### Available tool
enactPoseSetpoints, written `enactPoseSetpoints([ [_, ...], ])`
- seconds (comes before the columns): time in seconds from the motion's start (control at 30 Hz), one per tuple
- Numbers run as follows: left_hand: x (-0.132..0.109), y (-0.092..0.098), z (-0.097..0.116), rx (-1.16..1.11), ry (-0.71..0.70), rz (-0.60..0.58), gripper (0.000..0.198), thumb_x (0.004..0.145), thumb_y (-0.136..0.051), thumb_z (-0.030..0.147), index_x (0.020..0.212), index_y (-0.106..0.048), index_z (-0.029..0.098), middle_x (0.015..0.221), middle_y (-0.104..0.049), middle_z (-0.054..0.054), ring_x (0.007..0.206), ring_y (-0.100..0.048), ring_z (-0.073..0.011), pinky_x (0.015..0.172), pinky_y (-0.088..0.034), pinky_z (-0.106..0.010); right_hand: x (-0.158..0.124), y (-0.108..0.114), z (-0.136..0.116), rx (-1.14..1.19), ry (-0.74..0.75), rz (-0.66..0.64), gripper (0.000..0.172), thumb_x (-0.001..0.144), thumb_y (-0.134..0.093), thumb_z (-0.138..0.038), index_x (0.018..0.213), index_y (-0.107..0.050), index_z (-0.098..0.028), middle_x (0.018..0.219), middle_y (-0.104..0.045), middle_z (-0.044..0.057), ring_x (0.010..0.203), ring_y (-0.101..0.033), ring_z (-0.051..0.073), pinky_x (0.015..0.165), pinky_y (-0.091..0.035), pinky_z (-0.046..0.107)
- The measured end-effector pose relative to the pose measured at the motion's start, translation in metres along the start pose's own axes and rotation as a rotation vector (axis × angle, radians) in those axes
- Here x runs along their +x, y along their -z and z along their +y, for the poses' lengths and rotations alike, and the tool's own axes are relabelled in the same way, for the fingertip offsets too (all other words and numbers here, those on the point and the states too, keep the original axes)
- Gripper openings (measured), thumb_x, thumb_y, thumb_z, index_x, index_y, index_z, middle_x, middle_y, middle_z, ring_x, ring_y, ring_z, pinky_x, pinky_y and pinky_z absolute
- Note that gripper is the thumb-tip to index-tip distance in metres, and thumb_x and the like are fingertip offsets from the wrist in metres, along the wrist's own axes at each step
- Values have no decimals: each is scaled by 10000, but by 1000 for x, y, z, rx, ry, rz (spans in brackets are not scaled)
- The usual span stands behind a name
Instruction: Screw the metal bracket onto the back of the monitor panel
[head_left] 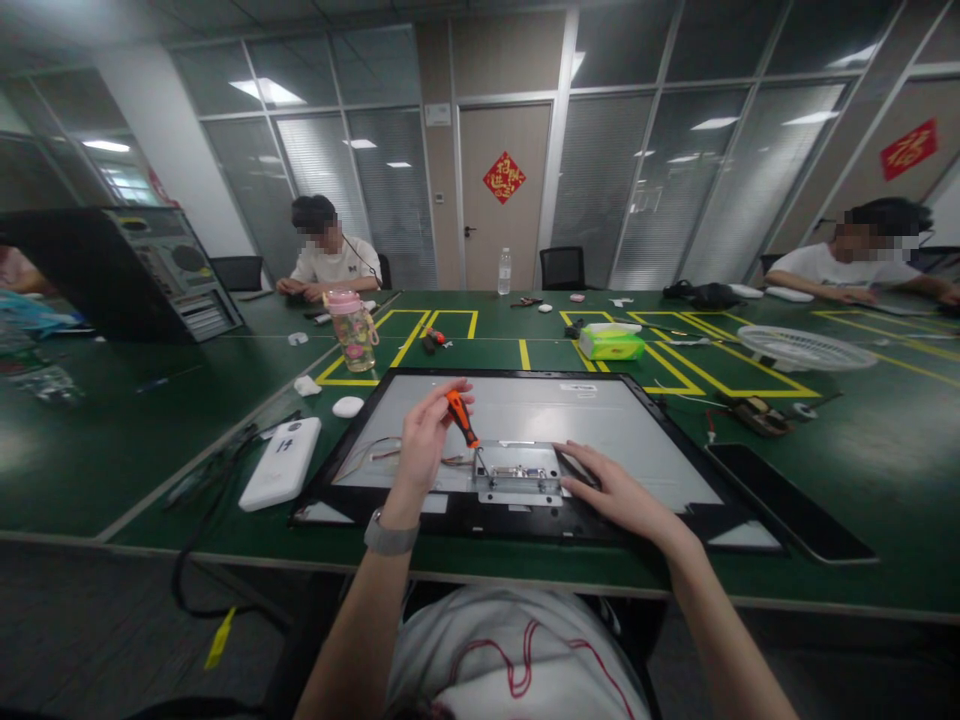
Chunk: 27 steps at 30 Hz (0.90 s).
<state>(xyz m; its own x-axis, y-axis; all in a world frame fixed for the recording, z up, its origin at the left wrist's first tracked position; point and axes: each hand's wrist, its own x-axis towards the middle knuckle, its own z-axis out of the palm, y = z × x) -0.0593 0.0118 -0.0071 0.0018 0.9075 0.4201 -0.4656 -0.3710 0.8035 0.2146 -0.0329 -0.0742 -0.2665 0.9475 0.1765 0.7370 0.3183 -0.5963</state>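
Orange-and-black screwdriver, pinched by the left hand, points down into the silver metal bracket on the flat grey panel: keep it straight, the right hand loosely spread, steadying the bracket's edge.

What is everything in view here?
Panel: one, grey, table front
Bracket: one, silver, on panel
Screwdriver: one, orange and black, over bracket
Table: one, green, under panel
Block: one, white, left of panel
Slab: one, black, right of panel
Tumbler: one, pink lid, beyond panel
Pack: one, green, beyond panel
Grille: one, white, far right
Computer tower: one, black, far left
People in white: two, across table
Other items: many, mixed, scattered
Left hand: one, bare, holding screwdriver
Right hand: one, bare, at bracket
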Motion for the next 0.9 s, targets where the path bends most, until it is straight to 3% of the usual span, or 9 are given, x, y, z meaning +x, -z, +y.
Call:
enactPoseSetpoints([
  [0.23, 1, 7, -6, 111, -57, 39, 224, 710, -756, 286, 904, -741, 174, 736, -672, -12, 680, -606, -99, 691, -477, -213, 0, 1, -1, -14, 0, -13, 606, 901, -453, -543, 1397, -465, -195, 1462, -446, 122, 1372, -369, 296, 1141, -288, 485],
  [0.5, -1, 2, -2, -37, -7, -46, 309, 796, -642, 312, 1054, -714, 157, 1094, -701, -118, 909, -679, -202, 827, -523, -327, 1, -2, 3, -26, -18, -15, 624, 893, -452, -552, 1401, -461, -190, 1471, -432, 127, 1376, -360, 300, 1143, -282, 487],
  [0.63, -1, 6, -6, 25, -17, -31, 294, 776, -693, 298, 1046, -706, 182, 1012, -718, -82, 844, -683, -168, 822, -518, -305, 1, -2, 2, -23, -20, -11, 624, 891, -453, -561, 1398, -466, -198, 1472, -431, 125, 1378, -358, 299, 1144, -281, 488],
  [0.77, 2, 11, -12, 138, -107, -8, 218, 714, -764, 262, 913, -719, 184, 807, -656, -8, 717, -605, -94, 697, -482, -202, 1, -1, 1, -23, -15, -6, 624, 893, -448, -566, 1390, -477, -191, 1465, -439, 131, 1369, -371, 304, 1140, -290, 487],
  [0.9, 4, 11, -13, 199, -209, 8, 133, 703, -771, 247, 805, -712, 187, 803, -574, 9, 719, -544, -81, 664, -450, -179, 1, -2, 2, -10, -6, 11, 605, 886, -465, -565, 1379, -490, -215, 1454, -459, 115, 1362, -383, 307, 1133, -303, 494],
])
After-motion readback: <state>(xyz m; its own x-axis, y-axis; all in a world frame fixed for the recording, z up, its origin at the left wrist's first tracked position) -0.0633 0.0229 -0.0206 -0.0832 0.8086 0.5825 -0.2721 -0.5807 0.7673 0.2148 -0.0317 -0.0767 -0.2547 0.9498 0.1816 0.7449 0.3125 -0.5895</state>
